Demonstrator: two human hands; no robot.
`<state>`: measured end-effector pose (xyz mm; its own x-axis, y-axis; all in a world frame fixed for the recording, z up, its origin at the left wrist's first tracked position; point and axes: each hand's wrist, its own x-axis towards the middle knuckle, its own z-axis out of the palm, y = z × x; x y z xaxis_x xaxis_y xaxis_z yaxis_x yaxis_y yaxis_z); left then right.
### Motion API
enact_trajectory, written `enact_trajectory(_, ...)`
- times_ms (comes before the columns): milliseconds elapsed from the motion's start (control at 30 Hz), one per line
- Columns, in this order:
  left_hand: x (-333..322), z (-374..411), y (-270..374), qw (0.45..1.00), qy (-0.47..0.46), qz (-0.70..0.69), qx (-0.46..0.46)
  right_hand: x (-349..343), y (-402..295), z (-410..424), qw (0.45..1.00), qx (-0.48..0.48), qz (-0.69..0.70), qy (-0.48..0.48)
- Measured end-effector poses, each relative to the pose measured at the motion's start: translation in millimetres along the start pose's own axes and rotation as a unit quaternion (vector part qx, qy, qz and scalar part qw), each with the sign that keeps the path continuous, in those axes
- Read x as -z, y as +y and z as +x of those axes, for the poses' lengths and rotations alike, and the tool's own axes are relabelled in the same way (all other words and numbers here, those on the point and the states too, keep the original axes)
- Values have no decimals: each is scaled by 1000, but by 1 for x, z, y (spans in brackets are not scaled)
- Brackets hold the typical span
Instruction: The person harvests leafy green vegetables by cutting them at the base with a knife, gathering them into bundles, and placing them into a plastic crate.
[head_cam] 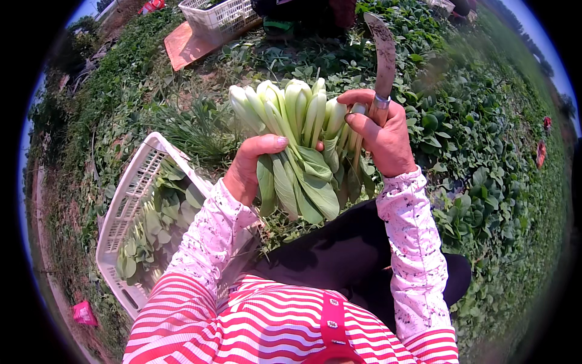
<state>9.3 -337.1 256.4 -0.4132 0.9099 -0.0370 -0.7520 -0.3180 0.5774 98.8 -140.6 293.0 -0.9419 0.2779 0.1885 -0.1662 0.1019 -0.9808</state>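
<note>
My left hand (254, 159) is wrapped around a bunch of bok choy (298, 113), its thumb across the front of the stalks. Pale stem bases point away from me and the green leaves hang towards my lap. At the bunch's right side, my right hand (388, 136) pinches more bok choy stalks between thumb and forefinger. That same hand also grips the wooden handle of a knife with a curved, soil-stained blade (382, 54), which points up and away from me. The fingers behind the bunch are mostly hidden.
A white plastic crate (129, 191) holding bok choy stands by my left arm. Farther off are another white crate (218, 20), a reddish board (186, 45) and a person in dark clothing (309, 16). Leafy plants (482, 195) grow on the right. A pink bag (85, 314) lies lower left.
</note>
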Motion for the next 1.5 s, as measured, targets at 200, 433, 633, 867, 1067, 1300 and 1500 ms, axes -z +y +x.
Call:
enact_trajectory(200,4,11,-13,999,47,-2,24,7,8,4,998,2,-7,-55)
enact_trajectory(433,0,22,-24,997,74,-12,-32,11,8,8,999,-29,15,-8)
enact_trajectory(633,-16,38,-26,989,47,50,-130,21,10,9,999,-38,16,29)
enact_trajectory(867,-5,39,-20,997,11,24,-71,36,13,12,996,-36,1,81)
enact_trajectory(1067,11,37,-6,991,108,51,-59,75,18,15,832,112,-444,313)
enact_trajectory(1300,59,37,25,962,194,189,-15,83,20,4,864,38,-393,312)
enact_trajectory(1500,38,48,2,997,56,47,-33,50,24,13,985,1,-137,108)
